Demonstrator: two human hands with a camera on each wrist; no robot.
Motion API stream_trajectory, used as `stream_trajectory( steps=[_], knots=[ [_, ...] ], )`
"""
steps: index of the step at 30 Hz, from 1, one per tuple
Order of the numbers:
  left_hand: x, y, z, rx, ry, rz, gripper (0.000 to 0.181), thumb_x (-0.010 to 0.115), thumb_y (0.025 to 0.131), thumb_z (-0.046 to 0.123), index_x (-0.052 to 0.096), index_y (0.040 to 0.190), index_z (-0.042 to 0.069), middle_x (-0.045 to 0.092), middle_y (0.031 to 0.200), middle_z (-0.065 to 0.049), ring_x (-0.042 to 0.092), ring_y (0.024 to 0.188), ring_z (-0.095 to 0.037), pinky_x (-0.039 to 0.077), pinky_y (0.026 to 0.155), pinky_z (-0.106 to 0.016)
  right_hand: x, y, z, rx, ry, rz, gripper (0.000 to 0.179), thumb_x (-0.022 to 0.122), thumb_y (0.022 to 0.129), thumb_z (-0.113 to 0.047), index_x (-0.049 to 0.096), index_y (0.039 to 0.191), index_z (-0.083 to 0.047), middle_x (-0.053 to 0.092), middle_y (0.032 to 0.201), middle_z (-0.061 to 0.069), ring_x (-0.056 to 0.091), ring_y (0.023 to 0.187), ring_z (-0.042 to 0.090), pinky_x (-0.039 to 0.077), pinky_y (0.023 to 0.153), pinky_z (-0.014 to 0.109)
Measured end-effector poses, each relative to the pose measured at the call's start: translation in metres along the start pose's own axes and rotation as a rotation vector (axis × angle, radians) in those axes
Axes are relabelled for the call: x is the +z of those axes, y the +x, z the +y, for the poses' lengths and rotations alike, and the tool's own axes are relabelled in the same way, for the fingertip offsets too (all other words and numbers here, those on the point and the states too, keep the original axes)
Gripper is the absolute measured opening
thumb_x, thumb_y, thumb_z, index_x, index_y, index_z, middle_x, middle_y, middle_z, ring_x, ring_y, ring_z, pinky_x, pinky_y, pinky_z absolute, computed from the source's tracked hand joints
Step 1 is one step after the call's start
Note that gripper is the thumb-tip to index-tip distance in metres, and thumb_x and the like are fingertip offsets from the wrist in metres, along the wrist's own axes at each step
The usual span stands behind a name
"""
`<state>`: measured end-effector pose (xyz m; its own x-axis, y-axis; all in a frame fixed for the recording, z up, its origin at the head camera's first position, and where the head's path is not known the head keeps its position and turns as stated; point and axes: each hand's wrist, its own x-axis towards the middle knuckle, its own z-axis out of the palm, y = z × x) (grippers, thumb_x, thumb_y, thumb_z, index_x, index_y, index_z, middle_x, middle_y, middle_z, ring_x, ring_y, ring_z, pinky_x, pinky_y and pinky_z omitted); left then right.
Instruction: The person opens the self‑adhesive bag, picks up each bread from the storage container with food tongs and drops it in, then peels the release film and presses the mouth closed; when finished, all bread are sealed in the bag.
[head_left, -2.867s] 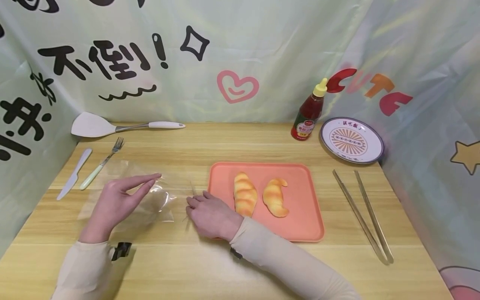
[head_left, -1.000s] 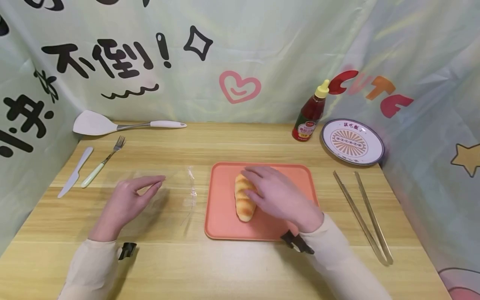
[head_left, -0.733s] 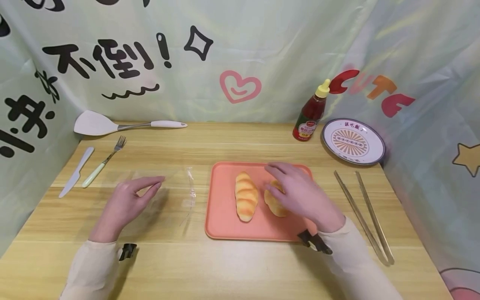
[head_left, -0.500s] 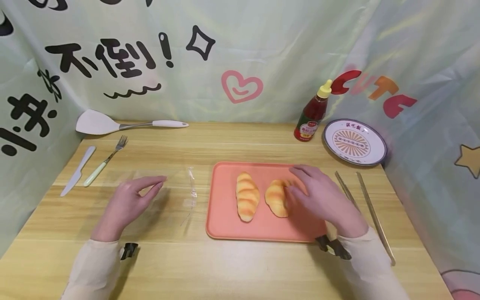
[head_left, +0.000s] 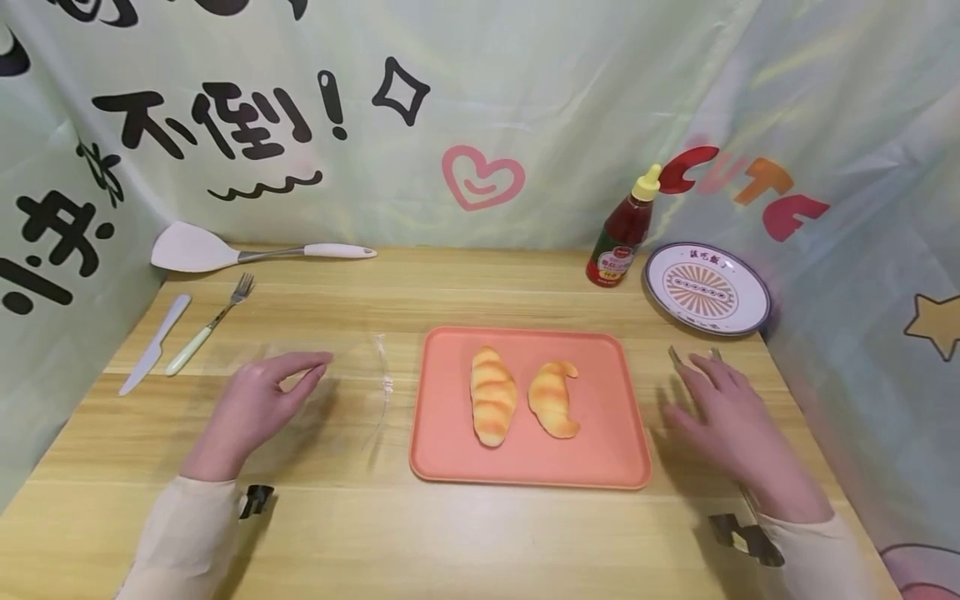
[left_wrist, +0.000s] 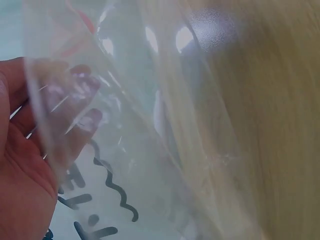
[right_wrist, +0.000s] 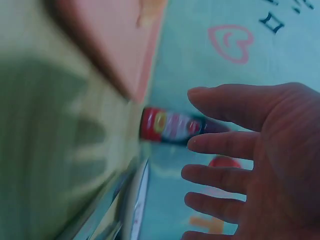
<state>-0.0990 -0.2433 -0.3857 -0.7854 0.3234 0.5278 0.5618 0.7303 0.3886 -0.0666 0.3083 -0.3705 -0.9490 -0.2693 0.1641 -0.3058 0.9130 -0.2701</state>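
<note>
My left hand (head_left: 255, 400) holds a clear plastic bag (left_wrist: 135, 115) up from the wooden table, thumb and fingertips close together. Seen from the left wrist, several of its fingers show through the film, and the bag's near side hides their exact contact. In the head view the bag's right edge (head_left: 386, 383) glints beside the tray. At the right, my right hand (head_left: 738, 425) hovers with spread fingers over metal tongs (head_left: 676, 357), covering most of them. Nothing lies in that hand. Two bread pieces, a long roll (head_left: 493, 396) and a croissant (head_left: 553, 400), rest on a pink tray (head_left: 607, 454).
Behind the tongs a patterned plate (head_left: 707, 290) leans up, with a yellow-capped red sauce bottle (head_left: 624, 229) left of it. A white spatula (head_left: 197, 248), a fork (head_left: 210, 325) and a white knife (head_left: 155, 346) lie at the left. Printed curtains enclose the table.
My right hand has left the bag's edge, crossed above the tray and both breads, and reached the tongs. The bag looks more spread out. My left hand has barely moved.
</note>
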Motion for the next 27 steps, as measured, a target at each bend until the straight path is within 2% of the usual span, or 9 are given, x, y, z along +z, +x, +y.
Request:
stream_trajectory(
  steps=[3, 7, 11, 14, 18, 23, 27],
  knots=[
    [0.001, 0.001, 0.000, 0.007, -0.006, -0.003, 0.025, 0.076, 0.080, -0.005, 0.076, 0.104, 0.003, 0.074, 0.099, -0.012, 0.071, 0.086, -0.031, 0.056, 0.071, -0.048, 0.001, -0.012, 0.014, 0.044, 0.000, 0.009, 0.060, 0.073, 0.085, -0.017, 0.048, 0.130, 0.013, 0.038, 0.134, 0.041, 0.032, 0.121, 0.062, 0.025, 0.097, 0.072],
    [0.002, 0.000, -0.002, 0.004, 0.000, -0.006, 0.024, 0.075, 0.081, -0.005, 0.075, 0.104, 0.002, 0.074, 0.098, -0.011, 0.072, 0.086, -0.029, 0.056, 0.072, -0.045, 0.002, -0.024, 0.028, 0.122, 0.010, -0.002, 0.064, 0.072, 0.087, -0.017, 0.043, 0.132, 0.018, 0.032, 0.133, 0.044, 0.027, 0.120, 0.066, 0.019, 0.099, 0.074],
    [0.001, -0.001, -0.005, 0.006, 0.018, -0.006, 0.023, 0.075, 0.081, -0.004, 0.076, 0.103, 0.003, 0.074, 0.097, -0.010, 0.072, 0.084, -0.027, 0.056, 0.070, -0.043, 0.000, -0.032, 0.037, 0.242, 0.014, -0.096, 0.078, 0.068, 0.092, -0.031, 0.032, 0.137, 0.022, 0.027, 0.132, 0.048, 0.023, 0.119, 0.067, 0.017, 0.099, 0.074],
    [0.001, -0.001, -0.004, 0.010, 0.021, -0.007, 0.023, 0.075, 0.081, -0.004, 0.076, 0.103, 0.003, 0.074, 0.097, -0.010, 0.072, 0.081, -0.027, 0.056, 0.068, -0.044, -0.002, -0.037, 0.042, 0.336, 0.008, -0.195, 0.092, 0.065, 0.093, -0.044, 0.024, 0.139, 0.024, 0.025, 0.129, 0.051, 0.022, 0.118, 0.067, 0.021, 0.097, 0.074],
    [0.001, 0.001, -0.004, 0.016, 0.023, -0.011, 0.022, 0.075, 0.082, -0.003, 0.076, 0.103, 0.003, 0.074, 0.097, -0.010, 0.072, 0.079, -0.027, 0.056, 0.066, -0.044, -0.002, -0.042, 0.047, 0.409, -0.004, -0.271, 0.101, 0.064, 0.090, -0.054, 0.023, 0.135, 0.026, 0.027, 0.120, 0.054, 0.027, 0.111, 0.068, 0.028, 0.091, 0.074],
    [0.001, 0.000, -0.006, 0.008, 0.026, -0.016, 0.023, 0.074, 0.082, -0.004, 0.076, 0.103, 0.003, 0.074, 0.097, -0.010, 0.072, 0.082, -0.026, 0.055, 0.068, -0.043, 0.000, -0.046, 0.049, 0.449, -0.019, -0.285, 0.096, 0.065, 0.088, -0.058, 0.032, 0.126, 0.024, 0.034, 0.107, 0.049, 0.040, 0.098, 0.064, 0.040, 0.077, 0.069],
    [0.001, 0.000, -0.006, 0.001, 0.021, -0.023, 0.023, 0.074, 0.082, -0.003, 0.075, 0.104, 0.003, 0.074, 0.098, -0.010, 0.072, 0.082, -0.028, 0.056, 0.069, -0.045, 0.003, -0.047, 0.049, 0.443, -0.008, -0.257, 0.080, 0.069, 0.088, -0.051, 0.040, 0.112, 0.020, 0.039, 0.097, 0.041, 0.048, 0.083, 0.053, 0.044, 0.067, 0.060]
  ],
)
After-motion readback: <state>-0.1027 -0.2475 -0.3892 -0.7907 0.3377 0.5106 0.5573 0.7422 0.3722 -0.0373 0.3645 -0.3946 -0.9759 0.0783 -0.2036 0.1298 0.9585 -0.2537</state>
